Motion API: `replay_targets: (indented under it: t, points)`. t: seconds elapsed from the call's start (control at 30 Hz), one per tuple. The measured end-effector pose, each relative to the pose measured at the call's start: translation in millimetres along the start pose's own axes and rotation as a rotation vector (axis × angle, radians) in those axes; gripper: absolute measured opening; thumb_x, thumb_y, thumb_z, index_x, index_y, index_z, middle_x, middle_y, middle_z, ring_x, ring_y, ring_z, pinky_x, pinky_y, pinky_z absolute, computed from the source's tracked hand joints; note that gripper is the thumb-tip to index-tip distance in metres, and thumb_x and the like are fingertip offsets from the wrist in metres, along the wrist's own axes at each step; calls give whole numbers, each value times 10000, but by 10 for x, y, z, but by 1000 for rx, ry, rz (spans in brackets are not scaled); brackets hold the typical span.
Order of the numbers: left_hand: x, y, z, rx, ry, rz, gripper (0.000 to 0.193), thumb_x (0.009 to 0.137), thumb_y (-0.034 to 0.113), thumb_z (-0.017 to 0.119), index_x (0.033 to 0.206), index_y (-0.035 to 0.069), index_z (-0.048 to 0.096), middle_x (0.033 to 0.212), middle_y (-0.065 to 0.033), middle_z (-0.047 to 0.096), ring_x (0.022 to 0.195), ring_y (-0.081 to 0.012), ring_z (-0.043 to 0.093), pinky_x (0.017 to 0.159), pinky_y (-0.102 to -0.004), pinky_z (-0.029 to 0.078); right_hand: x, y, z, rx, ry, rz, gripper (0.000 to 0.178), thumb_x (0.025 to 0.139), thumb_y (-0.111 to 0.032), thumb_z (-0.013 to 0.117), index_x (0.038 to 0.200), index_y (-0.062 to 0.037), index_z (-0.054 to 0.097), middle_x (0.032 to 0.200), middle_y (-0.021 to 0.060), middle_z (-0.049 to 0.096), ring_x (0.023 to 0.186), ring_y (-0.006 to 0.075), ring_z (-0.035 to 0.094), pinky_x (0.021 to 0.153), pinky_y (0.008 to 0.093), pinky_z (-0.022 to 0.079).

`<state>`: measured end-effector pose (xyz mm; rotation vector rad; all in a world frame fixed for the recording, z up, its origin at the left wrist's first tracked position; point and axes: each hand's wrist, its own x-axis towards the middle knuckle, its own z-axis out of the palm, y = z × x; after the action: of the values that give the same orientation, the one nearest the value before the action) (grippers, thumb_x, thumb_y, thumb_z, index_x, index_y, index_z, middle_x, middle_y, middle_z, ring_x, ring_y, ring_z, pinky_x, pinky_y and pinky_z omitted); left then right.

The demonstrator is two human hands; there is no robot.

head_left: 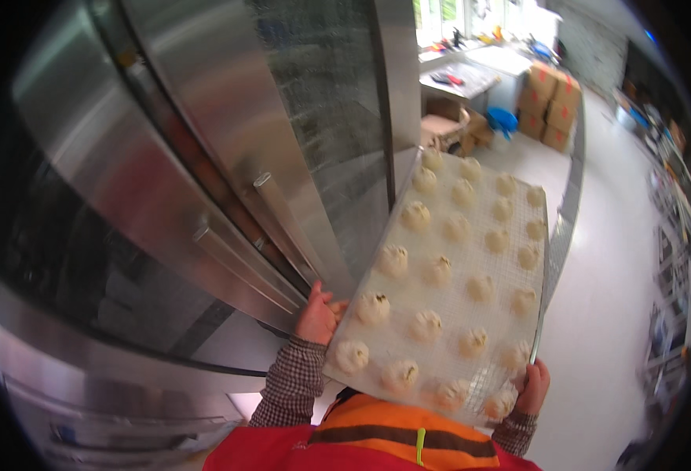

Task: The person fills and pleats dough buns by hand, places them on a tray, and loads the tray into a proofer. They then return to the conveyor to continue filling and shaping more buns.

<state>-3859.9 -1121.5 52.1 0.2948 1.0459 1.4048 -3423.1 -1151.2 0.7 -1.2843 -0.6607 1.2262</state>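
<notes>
Right fingers (533,380) grip a tray (453,304) of pale buns (424,325) beside a steel cabinet (220,86).

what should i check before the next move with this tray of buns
1. Right hand on the tray's right edge: ok.
2. Left hand gripping the tray firmly: cannot tell; it is at the left edge, near the door handles.
3. Buns all on the tray: ok, set out in rows.
4. Steel doors fully shut: cannot tell.
5. Tray level: cannot tell from this view.

Glossy metal doors (216,71), matt buns (395,261), tray mesh (502,323) perhaps plastic.
</notes>
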Motion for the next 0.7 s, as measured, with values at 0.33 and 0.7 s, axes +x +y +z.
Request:
replay_targets:
  t: [0.33, 0.7]
  points:
    - [409, 112, 158, 65, -261, -26, 735, 862, 104, 427, 1461, 237, 23, 1141, -234, 531, 953, -297, 594, 827, -405, 514, -347, 0, 48, 6, 178, -9, 186, 820, -50, 484, 943, 18, 606, 638, -66, 504, 503, 2, 415, 432, 162, 327]
    - [465, 77, 330, 243, -244, 20, 838, 797, -59, 394, 1452, 242, -34, 1210, -258, 481, 975, -296, 592, 807, -375, 523, -515, -303, 180, -109, 291, 51, 209, 800, -33, 474, 942, 48, 604, 711, 9, 585, 553, 47, 499, 459, 177, 381]
